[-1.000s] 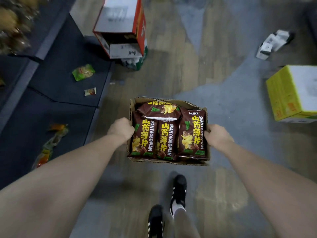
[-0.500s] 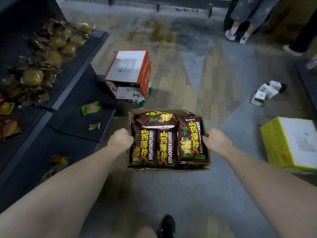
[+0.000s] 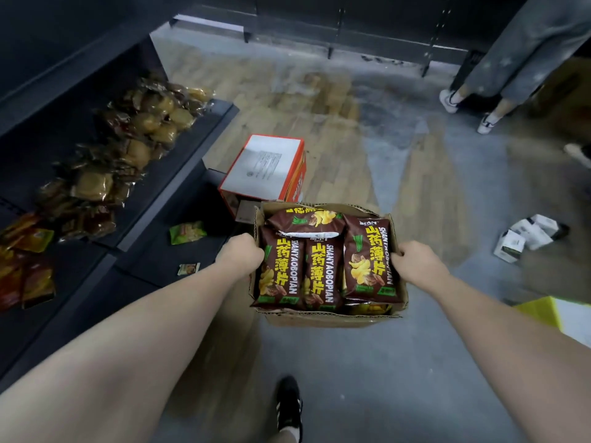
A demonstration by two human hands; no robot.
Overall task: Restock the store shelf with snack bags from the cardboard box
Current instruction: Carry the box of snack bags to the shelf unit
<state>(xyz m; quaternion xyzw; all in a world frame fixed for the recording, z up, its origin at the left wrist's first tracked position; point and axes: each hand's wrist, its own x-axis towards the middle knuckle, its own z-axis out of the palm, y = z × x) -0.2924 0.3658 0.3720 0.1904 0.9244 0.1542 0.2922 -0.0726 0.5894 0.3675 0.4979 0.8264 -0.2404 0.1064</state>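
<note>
An open cardboard box (image 3: pixel 323 318) is held in the air in front of me, above the floor. It is packed with several brown snack bags (image 3: pixel 367 260) printed with yellow lettering. My left hand (image 3: pixel 240 254) grips the box's left wall and my right hand (image 3: pixel 415 262) grips its right wall. The dark store shelf (image 3: pixel 179 155) runs along the left, in stepped tiers. Its upper tier carries clear packs of brownish snacks (image 3: pixel 128 145).
A red and white carton (image 3: pixel 265 167) stands on the floor just beyond the held box. A yellow box (image 3: pixel 556 314) sits at the right edge, with small white packs (image 3: pixel 527 238) scattered behind it. A person's legs (image 3: pixel 489 91) stand at far right. A green packet (image 3: pixel 187 232) lies on the lower shelf.
My view has lifted from the floor toward the shelf and aisle. The box stays gripped in both hands, and more of the shelf's stock and another person's legs have come into sight.
</note>
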